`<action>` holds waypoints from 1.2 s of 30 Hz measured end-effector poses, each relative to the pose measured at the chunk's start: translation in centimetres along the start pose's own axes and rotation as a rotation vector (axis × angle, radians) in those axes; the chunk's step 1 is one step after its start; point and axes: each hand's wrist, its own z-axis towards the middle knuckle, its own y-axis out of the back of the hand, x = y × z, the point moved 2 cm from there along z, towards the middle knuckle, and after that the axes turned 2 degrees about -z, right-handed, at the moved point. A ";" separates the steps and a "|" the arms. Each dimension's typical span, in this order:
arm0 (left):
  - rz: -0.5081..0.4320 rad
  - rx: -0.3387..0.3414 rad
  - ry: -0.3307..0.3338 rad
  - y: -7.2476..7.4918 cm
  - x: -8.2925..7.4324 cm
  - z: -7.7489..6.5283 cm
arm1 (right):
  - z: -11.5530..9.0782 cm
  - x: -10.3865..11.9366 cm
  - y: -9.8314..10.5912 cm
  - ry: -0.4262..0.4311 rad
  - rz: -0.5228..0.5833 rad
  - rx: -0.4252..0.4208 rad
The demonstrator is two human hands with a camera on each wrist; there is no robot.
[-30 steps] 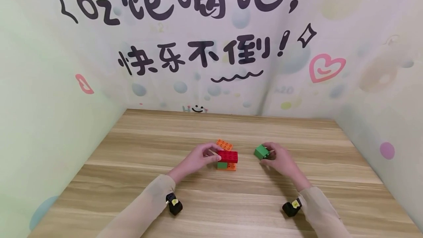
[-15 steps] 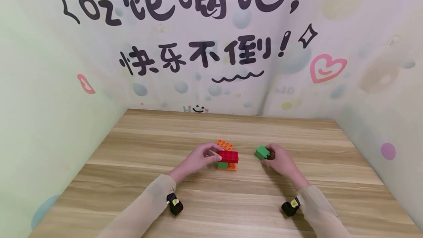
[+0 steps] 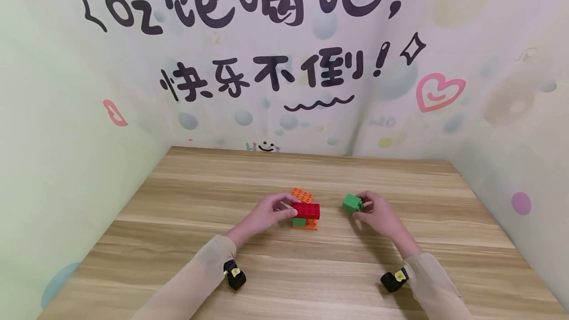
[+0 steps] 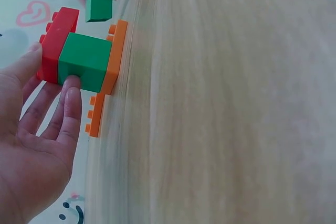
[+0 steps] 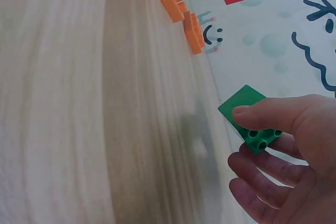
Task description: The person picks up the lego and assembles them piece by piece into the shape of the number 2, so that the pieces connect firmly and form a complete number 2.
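Note:
In the head view my left hand (image 3: 273,208) holds a red toy brick (image 3: 306,210), thumb on its studded side. That brick sits on a green block (image 4: 84,61), which stands on an orange studded plate (image 4: 115,53); a fingertip touches the green block's side. Another orange plate (image 3: 302,194) lies beside it at the back. To the right, my right hand (image 3: 378,216) pinches a separate green brick (image 5: 247,109) between thumb and fingers, above the table. Its studs point back toward the palm. A gap lies between this brick and the stack.
The wood-grain table (image 3: 284,270) ends at a printed backdrop (image 3: 266,112) at the rear, with pale walls on both sides. A small black camera is worn at each wrist, the left camera (image 3: 234,274) and the right camera (image 3: 394,279).
My right hand has turned the green brick a little, so its studs face more to the right. The left hand and the stack stay in place.

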 end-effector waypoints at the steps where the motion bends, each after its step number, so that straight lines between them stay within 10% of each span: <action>1: 0.000 -0.001 -0.001 0.0 0.0 0.0 | 0.0 0.1 0.1 0.006 0.002 -0.003; 36: -0.003 -0.011 0.019 -0.1 -0.1 -0.2 | 0.2 5.3 1.4 0.132 0.029 -0.101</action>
